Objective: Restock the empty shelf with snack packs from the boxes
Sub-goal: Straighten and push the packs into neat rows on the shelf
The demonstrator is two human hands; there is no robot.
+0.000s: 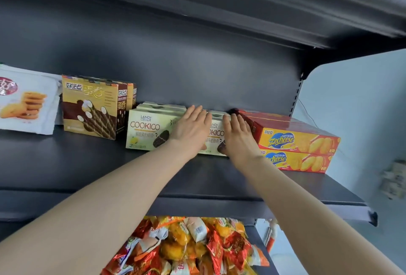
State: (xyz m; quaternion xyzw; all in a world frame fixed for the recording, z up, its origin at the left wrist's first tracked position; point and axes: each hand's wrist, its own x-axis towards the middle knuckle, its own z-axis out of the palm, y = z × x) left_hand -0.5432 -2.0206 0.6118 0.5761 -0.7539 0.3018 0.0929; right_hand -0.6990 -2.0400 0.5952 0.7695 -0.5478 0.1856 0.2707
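Two pale green Cookico boxes stand side by side on the dark shelf [87,164]. The left Cookico box [145,130] is fully visible. My left hand [191,127] lies flat with fingers spread against the front of the right Cookico box [216,134], and my right hand [238,136] presses flat on that box's right side. Neither hand is curled around anything. Two stacked orange Zecheese boxes [296,142] touch that box on the right. A brown egg-roll box [92,107] stands to the left.
A white cookie bag [24,101] leans at the far left of the shelf. Below the shelf lip sits a heap of red and orange snack packs [189,246]. The upper shelf [263,6] overhangs. The shelf's front strip is bare.
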